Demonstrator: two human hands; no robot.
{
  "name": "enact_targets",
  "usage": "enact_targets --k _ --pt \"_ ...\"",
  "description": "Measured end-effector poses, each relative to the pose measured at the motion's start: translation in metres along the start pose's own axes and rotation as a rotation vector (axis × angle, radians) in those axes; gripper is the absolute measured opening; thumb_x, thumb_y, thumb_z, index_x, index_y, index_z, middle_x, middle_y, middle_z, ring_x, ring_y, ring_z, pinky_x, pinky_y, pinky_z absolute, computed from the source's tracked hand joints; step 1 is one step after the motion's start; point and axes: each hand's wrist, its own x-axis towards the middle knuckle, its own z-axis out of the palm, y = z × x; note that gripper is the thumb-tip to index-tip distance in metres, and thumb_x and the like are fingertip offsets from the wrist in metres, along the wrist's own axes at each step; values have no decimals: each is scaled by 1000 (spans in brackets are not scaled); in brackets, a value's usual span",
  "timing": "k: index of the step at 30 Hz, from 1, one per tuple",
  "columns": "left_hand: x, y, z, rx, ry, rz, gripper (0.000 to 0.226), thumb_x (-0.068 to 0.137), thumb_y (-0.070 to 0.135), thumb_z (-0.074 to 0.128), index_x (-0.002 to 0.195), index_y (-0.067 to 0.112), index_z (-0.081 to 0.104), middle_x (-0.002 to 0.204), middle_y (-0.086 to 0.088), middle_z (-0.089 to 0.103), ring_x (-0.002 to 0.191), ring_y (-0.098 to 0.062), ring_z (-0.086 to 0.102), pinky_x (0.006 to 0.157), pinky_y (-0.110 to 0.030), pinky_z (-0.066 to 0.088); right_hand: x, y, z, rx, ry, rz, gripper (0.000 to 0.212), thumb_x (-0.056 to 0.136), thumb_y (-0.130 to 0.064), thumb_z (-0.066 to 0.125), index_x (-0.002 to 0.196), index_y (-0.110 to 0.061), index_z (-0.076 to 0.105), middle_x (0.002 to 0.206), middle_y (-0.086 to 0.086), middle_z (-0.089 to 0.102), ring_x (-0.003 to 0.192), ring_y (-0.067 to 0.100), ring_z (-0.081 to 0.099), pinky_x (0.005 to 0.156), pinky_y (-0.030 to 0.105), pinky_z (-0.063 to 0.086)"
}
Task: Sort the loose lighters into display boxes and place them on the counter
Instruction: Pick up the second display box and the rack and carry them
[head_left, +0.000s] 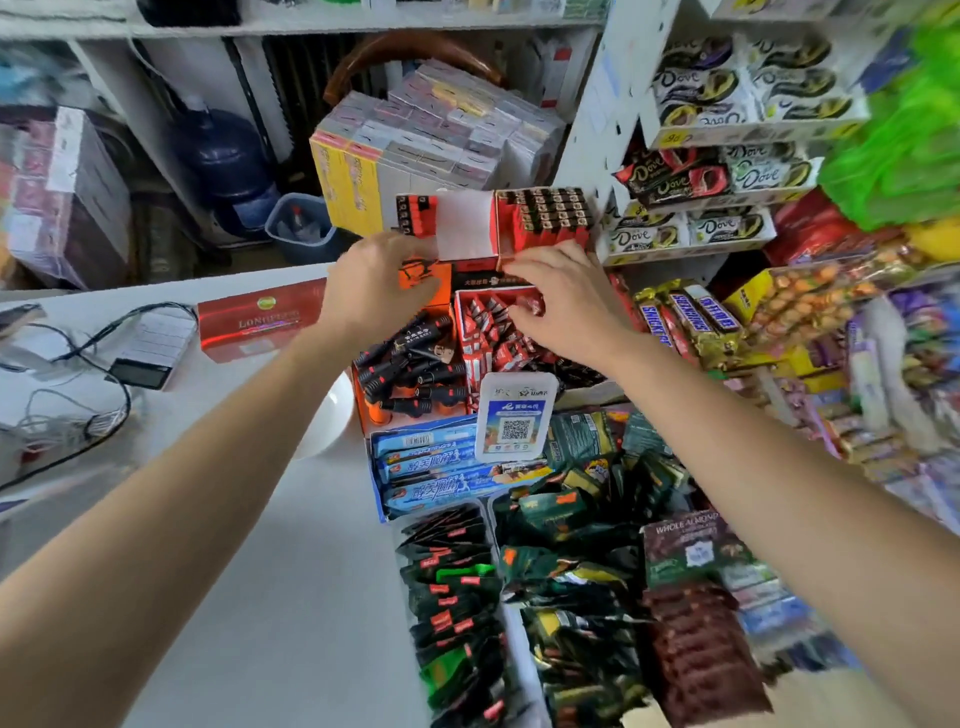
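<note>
While both your arms were stretched over the desk (311, 571), your left hand (374, 283) lay on the flap of the orange box (440, 281); its fingers were hidden, so I could not tell its grip. Your right hand (563, 301), fingers spread and nearly straight, touched the red display box (550, 223) above the loose lighters (488, 335).

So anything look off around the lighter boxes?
Yes. The black lighters in the orange box lie jumbled at all angles, and the red lighters beside them are a loose heap, unlike the upright rows in the red display box behind.
</note>
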Motion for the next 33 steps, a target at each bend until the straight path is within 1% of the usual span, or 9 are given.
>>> enact_targets --k 2,5,9,12,19,21,23,26,33 --pt "-27 18 2 3 -6 51 27 89 31 68 113 22 74 117 3 72 102 -17 67 79 -30 52 -37 -8 -4 18 32 32 42 89 -34 66 128 -17 65 129 -1 64 116 21 52 102 38 42" --pt "-70 45 9 -12 -11 154 21 88 25 70 106 19 77 109 1 75 98 -22 69 74 -34 57 -99 -16 -10 80 32 138 37 91 -31 67 124 -15 67 124 -1 67 113 21 57 100 28 35" --pt "-125 87 25 -100 -98 167 23 88 32 68 107 23 76 109 3 74 100 -22 68 77 -40 58 -189 -19 -19 182 44 320 34 93 -33 65 122 -16 69 119 -2 69 110 18 61 98 35 48" --pt "-167 131 41 -161 -159 240 24 88 34 65 106 23 75 106 2 75 96 -21 68 73 -35 57 -262 -16 -24 246 61 491 32 94 -33 66 123 -18 69 115 -3 70 105 15 62 91 27 50" --pt "-253 228 110 -211 -406 392 20 88 32 70 106 24 76 107 7 75 100 -15 69 71 -35 61 -435 13 -13 326 180 815 27 85 -22 74 111 -14 74 97 1 74 87 19 68 79 35 57" --pt "-277 258 133 -166 -442 460 14 89 29 68 99 25 76 99 6 75 91 -16 70 63 -35 60 -482 23 -8 329 141 890 26 85 -24 73 110 -16 73 99 1 74 87 19 68 78 35 56" --pt "-301 288 155 -138 -486 485 22 92 37 57 94 25 75 93 4 75 86 -20 69 62 -36 58 -528 34 -3 353 96 955 27 86 -25 72 112 -17 72 103 1 73 91 21 67 78 35 54" --pt "-339 331 191 -57 -564 494 17 84 34 62 95 32 74 91 6 73 85 -22 69 59 -34 56 -594 55 5 412 38 1060 31 88 -31 70 118 -21 69 109 0 70 99 21 65 82 33 51" --pt "-404 422 274 98 -836 413 23 87 40 63 108 38 70 111 11 71 101 -17 67 80 -35 56 -731 117 11 518 -43 1222 38 91 -32 66 128 -25 65 126 -5 64 107 18 64 90 26 46"
